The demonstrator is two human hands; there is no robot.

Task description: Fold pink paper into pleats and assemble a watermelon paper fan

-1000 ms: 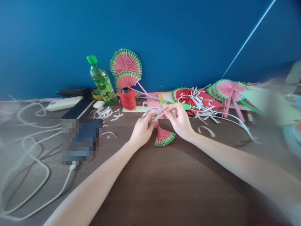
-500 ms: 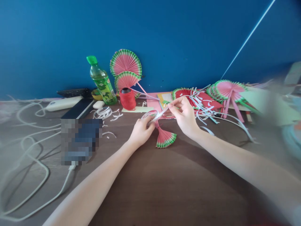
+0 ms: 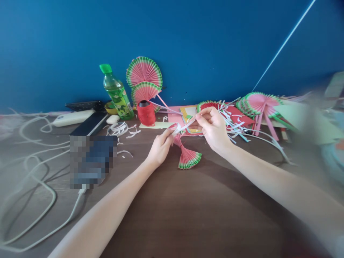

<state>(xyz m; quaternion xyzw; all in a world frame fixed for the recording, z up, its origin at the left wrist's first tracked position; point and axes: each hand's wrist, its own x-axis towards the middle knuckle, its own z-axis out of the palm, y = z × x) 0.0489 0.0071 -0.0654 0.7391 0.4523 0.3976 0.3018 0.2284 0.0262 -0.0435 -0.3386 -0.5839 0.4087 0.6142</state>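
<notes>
Closed round a roll of white tape (image 3: pixel 176 127), my left hand (image 3: pixel 159 147) is just left of the table's middle, and its fingers partly cover the roll. From the roll a white tape strip (image 3: pixel 188 124) runs up to the right, its end pinched between thumb and fingers of my right hand (image 3: pixel 214 129). Just below the roll lies a pleated pink-and-green paper piece (image 3: pixel 187 157), tied at its middle and spread at both ends like a bow. Its upper part is partly hidden behind the tape and my left hand.
A red thread spool (image 3: pixel 146 113) and a green-capped bottle (image 3: pixel 116 95) stand near the wall. Finished paper fans (image 3: pixel 144 71) lean behind them. Paper scraps (image 3: pixel 233 120) and more fans (image 3: pixel 262 104) lie at right. A phone (image 3: pixel 94 159) and white cables (image 3: pixel 53 200) occupy the left.
My right hand has moved slightly right and my left hand slightly left. More of the tape strip shows between them, and more of the pleated paper's upper part is uncovered.
</notes>
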